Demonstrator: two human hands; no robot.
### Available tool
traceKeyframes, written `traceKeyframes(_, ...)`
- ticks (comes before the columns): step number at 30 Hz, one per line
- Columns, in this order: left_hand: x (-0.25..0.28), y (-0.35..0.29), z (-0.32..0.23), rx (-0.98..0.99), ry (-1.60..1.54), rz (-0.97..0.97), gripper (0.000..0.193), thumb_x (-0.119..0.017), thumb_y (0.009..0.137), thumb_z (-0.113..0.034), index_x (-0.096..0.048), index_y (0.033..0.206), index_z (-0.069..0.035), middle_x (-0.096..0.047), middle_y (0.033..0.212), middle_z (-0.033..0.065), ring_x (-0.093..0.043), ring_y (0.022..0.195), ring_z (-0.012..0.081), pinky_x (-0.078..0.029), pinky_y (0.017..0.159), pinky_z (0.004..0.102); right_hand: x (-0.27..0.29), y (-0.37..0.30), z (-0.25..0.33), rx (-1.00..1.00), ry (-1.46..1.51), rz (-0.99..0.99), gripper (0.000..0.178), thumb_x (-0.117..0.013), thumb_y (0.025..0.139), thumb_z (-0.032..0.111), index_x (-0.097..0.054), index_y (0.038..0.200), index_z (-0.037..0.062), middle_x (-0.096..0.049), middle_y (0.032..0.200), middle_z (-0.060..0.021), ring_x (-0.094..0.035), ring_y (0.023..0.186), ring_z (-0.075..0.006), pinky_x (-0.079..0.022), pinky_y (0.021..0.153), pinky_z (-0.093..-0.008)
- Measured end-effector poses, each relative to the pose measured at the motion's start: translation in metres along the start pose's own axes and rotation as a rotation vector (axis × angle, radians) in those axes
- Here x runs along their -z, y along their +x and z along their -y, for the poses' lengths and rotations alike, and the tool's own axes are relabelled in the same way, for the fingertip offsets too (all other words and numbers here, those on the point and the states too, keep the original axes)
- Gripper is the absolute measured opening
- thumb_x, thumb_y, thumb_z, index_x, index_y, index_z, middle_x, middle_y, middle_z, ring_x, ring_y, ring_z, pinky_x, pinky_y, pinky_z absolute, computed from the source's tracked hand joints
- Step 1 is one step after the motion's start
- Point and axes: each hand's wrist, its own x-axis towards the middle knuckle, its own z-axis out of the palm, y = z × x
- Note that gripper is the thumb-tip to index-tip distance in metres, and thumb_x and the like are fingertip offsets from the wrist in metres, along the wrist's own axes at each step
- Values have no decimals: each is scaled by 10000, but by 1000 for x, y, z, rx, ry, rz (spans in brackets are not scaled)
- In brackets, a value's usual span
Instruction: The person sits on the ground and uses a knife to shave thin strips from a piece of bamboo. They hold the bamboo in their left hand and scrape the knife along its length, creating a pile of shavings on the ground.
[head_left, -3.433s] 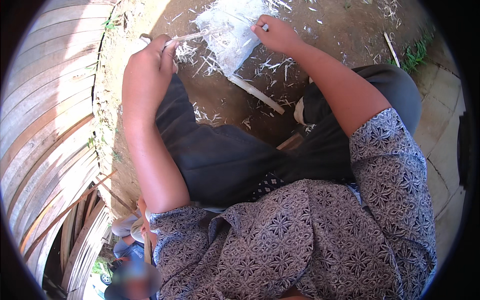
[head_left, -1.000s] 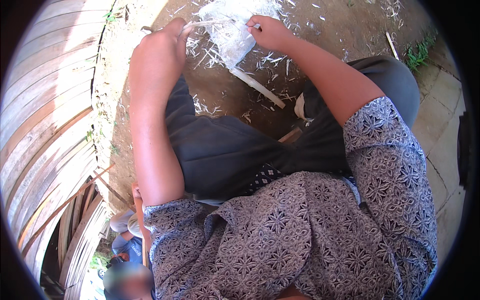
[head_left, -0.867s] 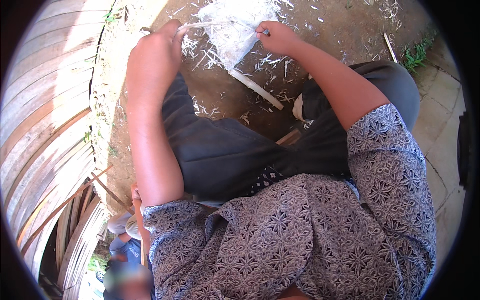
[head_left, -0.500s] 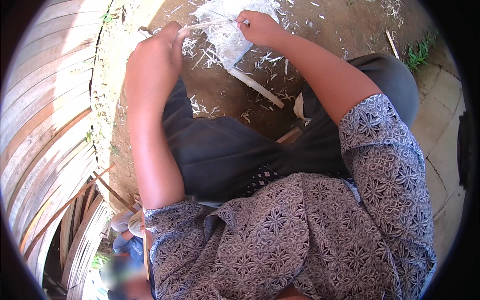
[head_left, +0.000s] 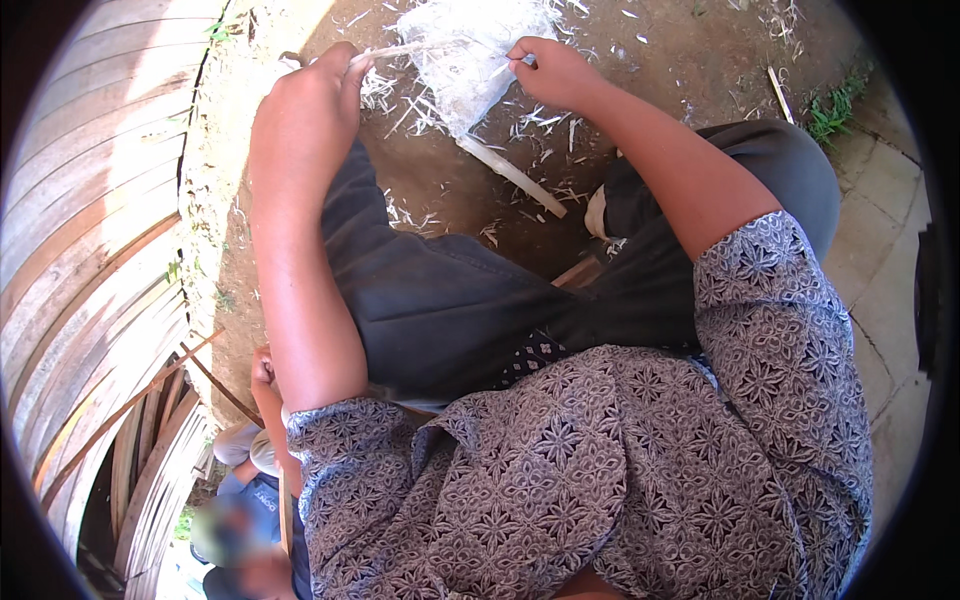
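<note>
My left hand (head_left: 312, 105) is closed on a thin, pale wooden strip (head_left: 405, 48), which points to the right over a crumpled clear plastic sheet (head_left: 480, 85). Off to the right of the strip's far end, my right hand (head_left: 550, 72) pinches thumb against fingers. Something small and light pokes out of that pinch toward the sheet; its kind cannot be made out. Against the bright plastic, the strip's end is hard to see. A longer pale stick (head_left: 515, 178) lies on the ground, one end at the sheet's lower tip.
Pale shavings (head_left: 545, 120) are scattered over the brown earth around the sheet. My dark-trousered legs (head_left: 450, 300) frame the ground. Curved wooden slats (head_left: 90, 200) line the left side. Another person (head_left: 255, 500) sits at the lower left. Paving (head_left: 870, 250) borders the right.
My right hand has moved right and slightly nearer, away from the strip's end. My left hand keeps its hold on the strip, almost in place. The other person's arm has come into view.
</note>
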Motion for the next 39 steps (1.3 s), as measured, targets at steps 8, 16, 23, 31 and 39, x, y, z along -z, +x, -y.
traceKeyframes(8, 5, -11, -20, -50, -99, 68, 266, -613, 1003, -313, -661, 901, -72, -669, 722, 182, -670, 721, 415, -510, 636, 492, 4, 18, 40, -13, 69, 91, 308, -637, 1011, 398, -692, 1107, 110, -650, 698, -79, -576, 507, -149, -481, 539, -342)
traceKeyframes(16, -12, -7, -26, -6, -325, 108, 422, -648, 980, -414, -582, 800, -38, -553, 591, 133, -570, 578, 334, -436, 553, 431, 2, 28, 25, 3, -95, 104, 303, -662, 989, 401, -714, 1038, 107, -697, 778, -107, -671, 680, -240, -534, 690, -401)
traceKeyframes(23, -30, -5, -21, -39, -393, 85, 542, -693, 958, -476, -484, 728, -32, -452, 540, 89, -441, 516, 212, -372, 524, 377, -11, 18, 22, 16, -95, -4, 298, -600, 1012, 408, -710, 1010, 132, -700, 812, -122, -691, 727, -287, -546, 733, -439)
traceKeyframes(31, -43, -6, -24, -197, -509, 7, 513, -746, 922, -458, -465, 768, -58, -514, 574, 100, -499, 533, 240, -416, 550, 377, 0, 13, 48, -446, 341, 204, 290, -527, 1066, 327, -629, 1154, 71, -618, 736, -72, -596, 606, -157, -491, 521, -353)
traceKeyframes(39, -69, 1, -20, -47, -242, 62, 466, -534, 1022, -485, -608, 820, -72, -631, 660, 161, -658, 680, 390, -508, 642, 495, -2, 19, 21, -154, 43, -32, 353, -652, 978, 435, -686, 1069, 96, -689, 760, -106, -696, 726, -217, -547, 687, -386)
